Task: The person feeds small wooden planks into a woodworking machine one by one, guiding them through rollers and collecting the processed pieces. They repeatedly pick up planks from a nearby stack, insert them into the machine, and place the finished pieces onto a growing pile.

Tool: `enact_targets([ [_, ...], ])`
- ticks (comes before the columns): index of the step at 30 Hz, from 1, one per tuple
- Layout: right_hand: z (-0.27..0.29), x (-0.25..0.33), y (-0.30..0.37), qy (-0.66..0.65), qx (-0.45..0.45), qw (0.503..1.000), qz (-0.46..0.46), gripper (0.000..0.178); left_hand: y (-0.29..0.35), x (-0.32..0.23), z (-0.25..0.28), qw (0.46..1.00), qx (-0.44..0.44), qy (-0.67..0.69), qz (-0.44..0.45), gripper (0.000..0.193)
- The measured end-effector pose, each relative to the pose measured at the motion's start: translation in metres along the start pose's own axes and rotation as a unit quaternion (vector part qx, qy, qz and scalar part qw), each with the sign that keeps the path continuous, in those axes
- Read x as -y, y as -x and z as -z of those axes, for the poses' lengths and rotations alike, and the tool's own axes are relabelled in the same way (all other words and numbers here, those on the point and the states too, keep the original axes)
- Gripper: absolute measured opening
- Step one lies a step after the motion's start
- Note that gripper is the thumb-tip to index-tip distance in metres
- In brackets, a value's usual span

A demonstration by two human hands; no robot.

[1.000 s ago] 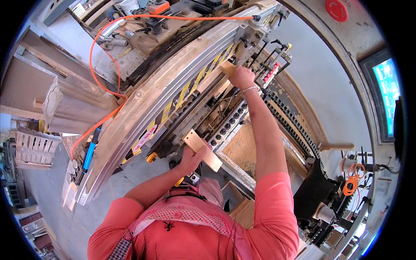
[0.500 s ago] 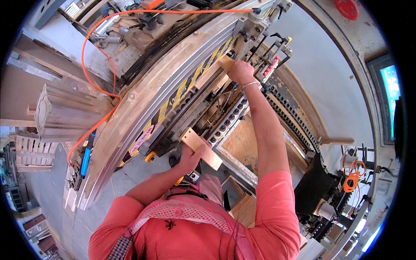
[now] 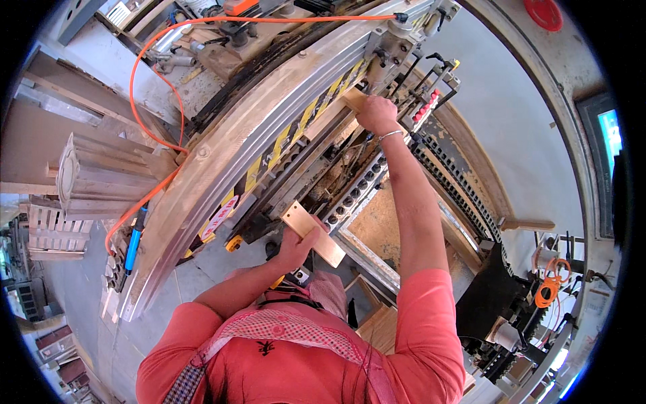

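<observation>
My left hand (image 3: 297, 248) is closed round a short flat wooden board (image 3: 328, 249), pale, with small drilled holes at its far end. It is held tilted in front of my body, above the near end of the machine. Stretched far forward, my right hand (image 3: 377, 114) grips another piece of wood (image 3: 354, 99) at the far end of the machine bed, beside the yellow-and-black striped strip (image 3: 296, 135). The fingers partly hide that piece. A row of dark round rollers (image 3: 354, 190) on a rail runs between the two hands.
A long curved-looking metal rail (image 3: 222, 145) borders the machine on the left, with an orange hose (image 3: 132, 81) over it. Black toothed chain tracks (image 3: 457, 182) lie to the right. A lit screen (image 3: 609, 141) and a red button (image 3: 543, 13) are at the far right.
The view has shifted slightly. My right hand stays on the far piece of wood, and my left hand keeps the drilled board in nearly the same place.
</observation>
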State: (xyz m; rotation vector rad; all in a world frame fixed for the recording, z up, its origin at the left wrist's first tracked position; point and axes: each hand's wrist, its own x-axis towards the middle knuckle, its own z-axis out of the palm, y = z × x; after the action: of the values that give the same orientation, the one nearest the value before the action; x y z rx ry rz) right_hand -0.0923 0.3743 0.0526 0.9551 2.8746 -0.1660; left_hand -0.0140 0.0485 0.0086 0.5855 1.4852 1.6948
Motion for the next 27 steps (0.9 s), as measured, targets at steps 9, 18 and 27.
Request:
enact_targets([
  [9, -0.006, -0.004, -0.001, -0.007, -0.024, 1.0, 0.014, 0.024, 0.001, -0.001, -0.004, 0.999, -0.023, 0.023, -0.004, 0.014],
  [18, -0.002, 0.001, 0.002, 0.005, -0.035, 0.998, 0.058, 0.023, 0.004, 0.026, -0.001, 0.998, -0.038, 0.028, -0.029, 0.016],
  [27, 0.001, 0.006, 0.003, 0.036, -0.032, 0.998, 0.044, 0.037, 0.063, 0.003, 0.026, 0.983, -0.097, 0.146, 0.054, 0.024],
])
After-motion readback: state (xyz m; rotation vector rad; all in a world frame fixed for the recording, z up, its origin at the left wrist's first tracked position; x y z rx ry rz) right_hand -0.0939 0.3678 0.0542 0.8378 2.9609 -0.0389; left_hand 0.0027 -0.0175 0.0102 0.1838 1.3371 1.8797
